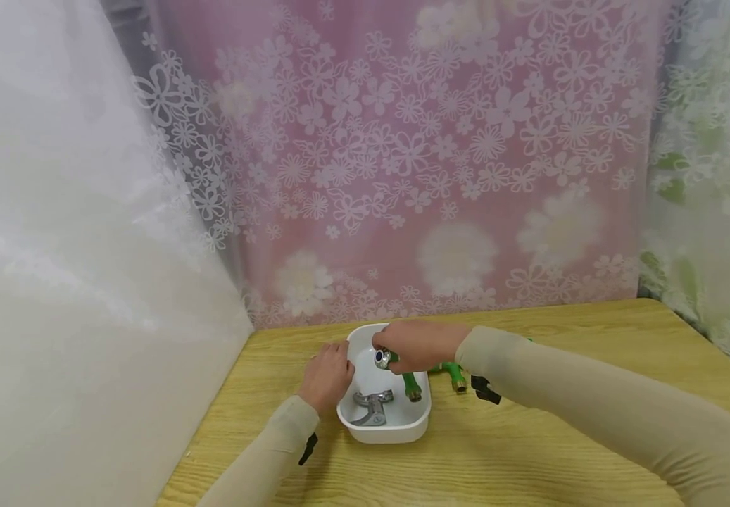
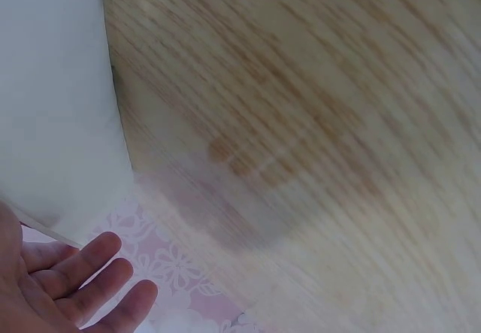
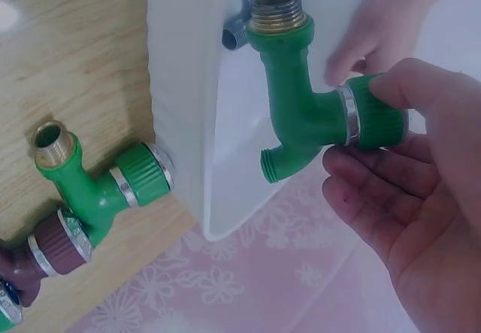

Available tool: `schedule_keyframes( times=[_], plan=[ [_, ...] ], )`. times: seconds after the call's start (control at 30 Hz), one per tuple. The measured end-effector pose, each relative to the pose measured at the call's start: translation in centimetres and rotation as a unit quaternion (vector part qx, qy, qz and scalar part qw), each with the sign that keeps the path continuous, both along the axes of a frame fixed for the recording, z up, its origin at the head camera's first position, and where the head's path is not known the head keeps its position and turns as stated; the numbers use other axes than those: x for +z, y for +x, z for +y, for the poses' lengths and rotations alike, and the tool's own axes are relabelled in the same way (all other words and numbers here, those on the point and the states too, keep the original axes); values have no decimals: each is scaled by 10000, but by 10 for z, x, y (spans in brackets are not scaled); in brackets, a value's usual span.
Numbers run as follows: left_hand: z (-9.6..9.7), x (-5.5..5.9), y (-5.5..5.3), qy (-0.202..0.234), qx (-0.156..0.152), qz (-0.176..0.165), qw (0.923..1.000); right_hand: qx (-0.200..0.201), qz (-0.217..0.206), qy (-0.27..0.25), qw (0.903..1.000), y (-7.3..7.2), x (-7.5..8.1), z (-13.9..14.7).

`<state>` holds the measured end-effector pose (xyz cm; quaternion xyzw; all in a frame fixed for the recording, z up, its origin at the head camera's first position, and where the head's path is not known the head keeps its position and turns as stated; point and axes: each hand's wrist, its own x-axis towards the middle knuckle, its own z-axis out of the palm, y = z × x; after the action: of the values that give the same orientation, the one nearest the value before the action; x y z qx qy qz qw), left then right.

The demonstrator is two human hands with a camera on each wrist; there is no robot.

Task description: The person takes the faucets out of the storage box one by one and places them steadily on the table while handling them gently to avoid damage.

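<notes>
One green tap (image 3: 293,100) hangs above the white tub (image 1: 391,436), its knob (image 3: 370,119) pinched by the right hand (image 1: 424,343), presumably to leave spout (image 3: 276,166) and thread (image 3: 278,13) clear, while the left hand (image 1: 326,377), fingers loosely extended, touches the rim (image 1: 403,425), apparently to steady the tub.

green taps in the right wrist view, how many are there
2 clearly: one green tap held by the right hand, another on the table beside the white basin. A green piece at the left edge may be a third.
</notes>
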<state>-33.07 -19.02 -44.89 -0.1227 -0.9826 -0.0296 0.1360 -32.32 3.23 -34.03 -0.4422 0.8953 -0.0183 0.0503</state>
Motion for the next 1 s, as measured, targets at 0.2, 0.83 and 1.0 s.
schedule_keyframes(
  times=[0.2,0.83,1.0],
  plan=[
    [0,0,1,48,34,-107,9999,-121,-194,-114,9997,0,8,10],
    [2,3,1,68,16,-161,9998,-500,-313,-335,9977,-5,9,76],
    [-1,0,0,54,-47,-55,10000,-533,-215,-290,9979,-7,4,95]
  ],
)
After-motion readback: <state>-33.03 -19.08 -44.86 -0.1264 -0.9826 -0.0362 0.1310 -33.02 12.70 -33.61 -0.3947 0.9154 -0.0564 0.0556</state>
